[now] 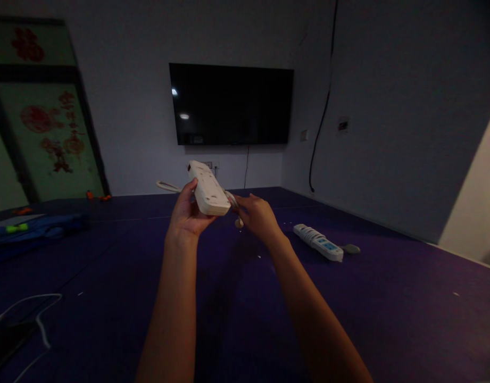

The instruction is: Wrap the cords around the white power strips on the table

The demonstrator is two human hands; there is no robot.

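A white power strip point(208, 189) is held up in front of me, tilted, above the dark blue-purple floor. My left hand point(184, 213) grips it from the left and below, thumb along its side. Its white cord point(167, 186) loops out to the left behind that hand and comes out again on the right. My right hand point(258, 215) pinches the cord close to the strip's right side. A small rounded whitish end, perhaps the plug point(239, 223), hangs just under the right fingers.
On the floor to the right lies a second power strip point(326, 246) with its cord wound round it. Blue fabric point(49, 229) lies at the left, and a white cable point(43, 327) near front left. A television point(232, 106) hangs on the far wall; a black cable point(321, 125) dangles at right.
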